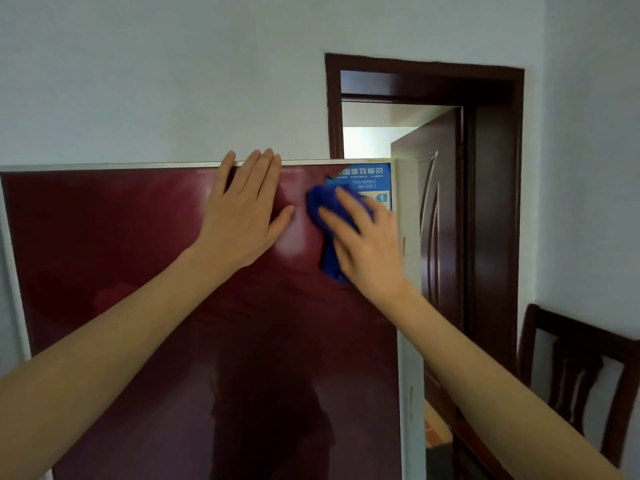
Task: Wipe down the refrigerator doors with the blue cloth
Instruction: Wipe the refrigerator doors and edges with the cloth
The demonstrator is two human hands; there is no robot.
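Here the cloth (332, 223), deep blue and bunched, lies against the upper right part of the fridge door (138, 271), just below and over the lower edge of a blue label (363, 181) stuck in the door's top right corner. The right hand (367, 244) covers most of the cloth and presses it flat to the door, fingers spread loosely over it, with folds of cloth showing above the fingertips and hanging below the palm. The label carries white printed characters and a small square with the digit 1; the finer print is too blurred to read.

The left hand (242, 216) rests open just beside the cloth, palm flat on the door, fingers together and pointing up so that their tips reach over the pale top edge. Thumb and cloth are near but apart. The door itself is glossy dark red with a pale frame, and a dim reflection of the person shows in its lower half.

To the right stands a dark brown doorway (498, 168) with its room door (440, 209) swung open just behind the fridge's edge. A dark wooden chair (575, 375) stands in the lower right corner against the pale wall (156, 81).
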